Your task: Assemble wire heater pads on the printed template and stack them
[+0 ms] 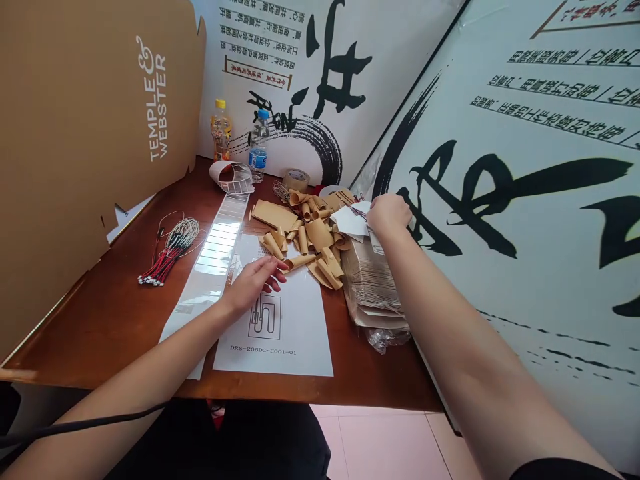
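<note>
Kraft paper curls [313,237] cover the middle of the desk [100,333]; the right hand [389,217] grips white paper sheets [350,223] above a plastic-wrapped stack [370,287], while the left hand [255,283] lies open and empty beside the curls.

Under L hand [255,283], matt white paper sheet [300,347]. Just past L fingertips, matt, slightly rough kraft paper curls [319,235]. Left of L hand, glossy clear plastic strip [215,247] on shiny varnished wood tabletop [120,333]. Below R hand [390,217], crinkly clear plastic bag [385,340] around matt brown paper stack [367,280]. Well beyond L hand, smooth clear plastic bottle [259,145].
</note>
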The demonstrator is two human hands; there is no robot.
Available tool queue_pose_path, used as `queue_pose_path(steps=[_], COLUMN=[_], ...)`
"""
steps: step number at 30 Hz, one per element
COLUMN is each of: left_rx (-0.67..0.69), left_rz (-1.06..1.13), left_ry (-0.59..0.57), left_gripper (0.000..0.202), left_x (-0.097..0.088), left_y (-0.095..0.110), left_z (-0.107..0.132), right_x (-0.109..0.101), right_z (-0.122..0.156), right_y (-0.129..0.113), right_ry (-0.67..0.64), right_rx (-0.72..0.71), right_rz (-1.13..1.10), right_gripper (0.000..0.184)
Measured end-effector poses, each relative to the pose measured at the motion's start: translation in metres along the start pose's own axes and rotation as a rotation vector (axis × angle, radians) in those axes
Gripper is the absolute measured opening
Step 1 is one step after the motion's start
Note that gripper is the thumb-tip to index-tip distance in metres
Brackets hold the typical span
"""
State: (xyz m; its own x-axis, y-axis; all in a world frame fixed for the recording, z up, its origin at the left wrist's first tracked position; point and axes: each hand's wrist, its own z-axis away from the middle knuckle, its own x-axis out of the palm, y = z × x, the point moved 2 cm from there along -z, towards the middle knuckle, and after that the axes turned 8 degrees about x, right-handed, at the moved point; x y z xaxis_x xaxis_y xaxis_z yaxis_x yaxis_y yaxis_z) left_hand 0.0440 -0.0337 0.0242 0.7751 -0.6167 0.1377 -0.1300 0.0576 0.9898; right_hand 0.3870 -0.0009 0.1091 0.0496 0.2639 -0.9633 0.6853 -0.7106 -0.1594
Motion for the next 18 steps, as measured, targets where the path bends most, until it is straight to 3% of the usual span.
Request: queue_pose_path(steps=[14, 18], left_rx=[0.028, 0.043], left_rz=[-0.077, -0.088], left_ry=[-0.035, -0.035], left_gripper=[0.053, 0.053], left_x=[0.0006, 0.0011], left_y=[0.0036, 0.0044], left_z=[0.0014, 0.0010], right_x=[-0.0012, -0.0052], right_z=[-0.0057, -0.0054], right_y=[-0.0062, -0.0054], right_ry=[-0.041, -0.079], right_rx=[0.209, 0.197], right_rz=[0.118, 0.111], right_gripper=[0.046, 0.061])
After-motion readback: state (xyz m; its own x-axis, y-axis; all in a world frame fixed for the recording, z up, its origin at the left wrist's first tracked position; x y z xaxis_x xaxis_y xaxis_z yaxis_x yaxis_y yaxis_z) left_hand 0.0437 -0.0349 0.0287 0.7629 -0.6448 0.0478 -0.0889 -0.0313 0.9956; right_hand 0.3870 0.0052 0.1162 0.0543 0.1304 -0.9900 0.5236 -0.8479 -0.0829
